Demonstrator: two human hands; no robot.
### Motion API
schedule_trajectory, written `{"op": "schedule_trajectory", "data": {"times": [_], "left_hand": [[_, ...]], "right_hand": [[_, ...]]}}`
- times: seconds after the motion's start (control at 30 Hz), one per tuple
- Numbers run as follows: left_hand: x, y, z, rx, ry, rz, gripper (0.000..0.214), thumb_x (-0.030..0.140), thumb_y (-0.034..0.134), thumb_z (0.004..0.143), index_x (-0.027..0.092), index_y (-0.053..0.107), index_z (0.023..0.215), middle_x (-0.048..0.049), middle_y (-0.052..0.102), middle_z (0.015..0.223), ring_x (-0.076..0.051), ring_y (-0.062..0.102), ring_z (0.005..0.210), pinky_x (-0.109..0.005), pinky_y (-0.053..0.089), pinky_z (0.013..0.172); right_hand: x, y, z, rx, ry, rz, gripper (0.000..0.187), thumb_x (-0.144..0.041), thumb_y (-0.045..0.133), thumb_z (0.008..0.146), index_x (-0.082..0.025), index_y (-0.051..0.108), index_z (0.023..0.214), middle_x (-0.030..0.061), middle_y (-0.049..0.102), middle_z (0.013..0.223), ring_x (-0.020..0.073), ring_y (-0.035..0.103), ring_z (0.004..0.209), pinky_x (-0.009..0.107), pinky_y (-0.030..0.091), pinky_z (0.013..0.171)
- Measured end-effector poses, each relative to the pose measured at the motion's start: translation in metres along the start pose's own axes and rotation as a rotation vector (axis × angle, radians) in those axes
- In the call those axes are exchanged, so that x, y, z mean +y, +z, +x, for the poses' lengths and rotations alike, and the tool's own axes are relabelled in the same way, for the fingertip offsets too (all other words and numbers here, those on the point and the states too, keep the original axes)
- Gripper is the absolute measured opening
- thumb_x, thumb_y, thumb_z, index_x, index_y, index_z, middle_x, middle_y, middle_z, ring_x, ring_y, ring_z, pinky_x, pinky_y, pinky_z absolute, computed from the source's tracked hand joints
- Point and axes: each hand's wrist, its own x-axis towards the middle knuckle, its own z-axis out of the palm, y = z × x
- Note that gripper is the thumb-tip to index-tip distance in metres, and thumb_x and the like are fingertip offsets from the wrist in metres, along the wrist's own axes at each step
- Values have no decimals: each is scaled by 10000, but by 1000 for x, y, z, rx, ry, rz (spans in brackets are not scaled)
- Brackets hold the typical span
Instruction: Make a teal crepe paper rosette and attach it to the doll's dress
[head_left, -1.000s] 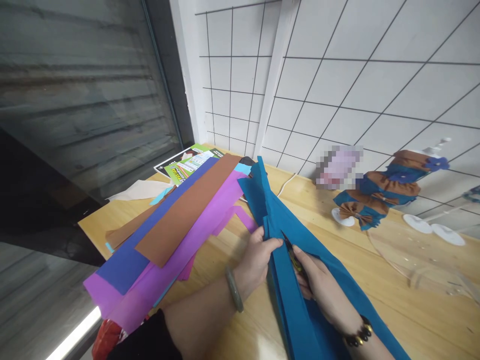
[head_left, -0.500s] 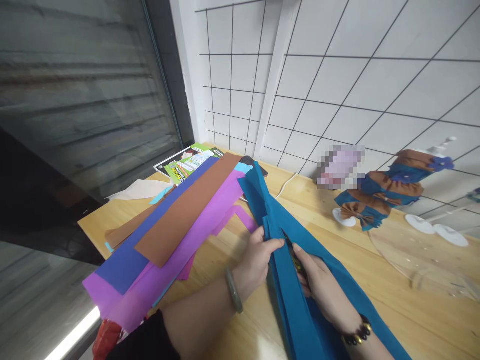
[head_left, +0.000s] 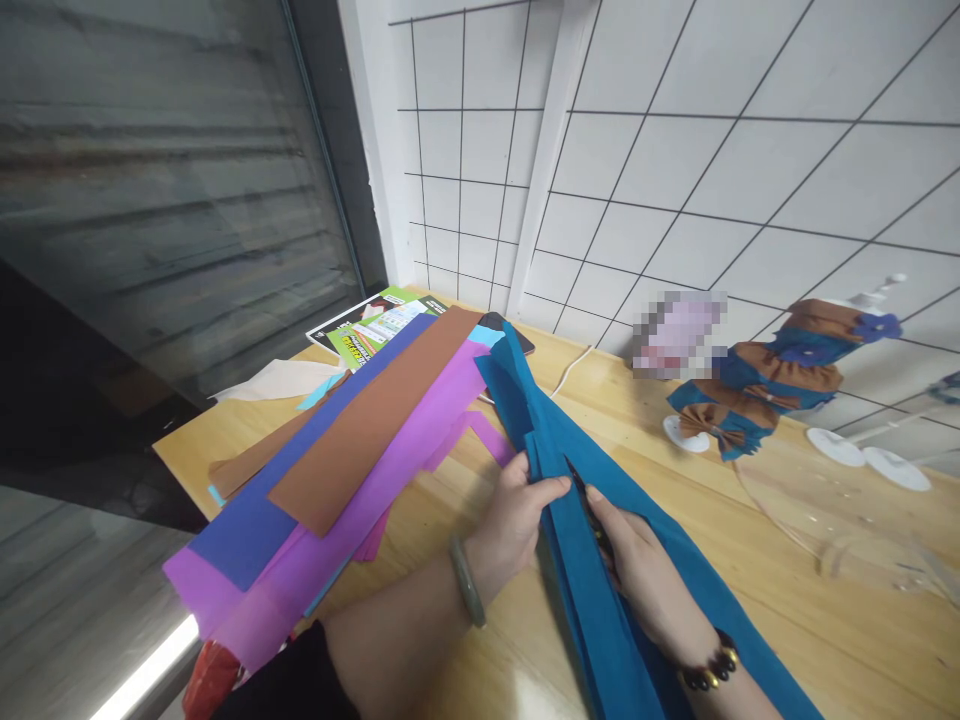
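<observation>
A long folded sheet of teal crepe paper (head_left: 577, 560) runs across the wooden table (head_left: 825, 620) toward me. My left hand (head_left: 514, 520) pinches its folded edge between thumb and fingers. My right hand (head_left: 637, 570) lies inside the fold, closed round a dark slim tool (head_left: 583, 490) whose tip shows just past the fingers; it looks like scissors or a cutter, mostly hidden by paper.
Strips of brown (head_left: 367, 425), blue (head_left: 300, 470) and purple paper (head_left: 397, 450) lie stacked at left over printed leaflets (head_left: 367, 325). A paper-dressed figure (head_left: 772, 380) on white bases, a clear plastic sheet (head_left: 847, 510) and a white cable (head_left: 574, 365) sit at right. Tiled wall behind.
The dark tool has slid a little deeper into the teal fold, with less of it showing. Both hands stay almost where they were.
</observation>
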Motion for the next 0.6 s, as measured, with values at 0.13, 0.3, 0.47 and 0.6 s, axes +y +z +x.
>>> {"op": "schedule_trajectory", "data": {"times": [0.13,0.3,0.47,0.6], "left_hand": [[-1,-1,0,-11,9,-3,336,168,681,638,140,622,968,-85,662,923,-202,596,860,-330,425,824],[-2,-2,0,-15,5,3,315,159,672,648,133,620,958,-85,657,917,-192,594,833,-320,431,801],[-2,-1,0,-20,-10,-3,315,158,674,643,129,620,953,-87,661,912,-198,596,847,-322,429,817],[-2,-1,0,-35,-30,2,320,177,683,644,133,621,955,-84,666,906,-201,601,849,-327,427,819]], "right_hand": [[2,-1,0,14,-22,-24,447,-615,395,782,-229,301,577,-76,225,506,96,210,463,239,178,414],[3,-1,1,18,-39,-44,445,-608,402,782,-229,294,575,-70,231,518,99,206,477,243,189,420],[0,-3,0,22,-38,-64,442,-622,418,761,-230,327,576,-74,228,491,100,193,452,248,170,402],[0,-4,-3,20,-41,-84,424,-615,427,760,-224,388,599,-73,239,490,101,211,444,241,174,396]]}}
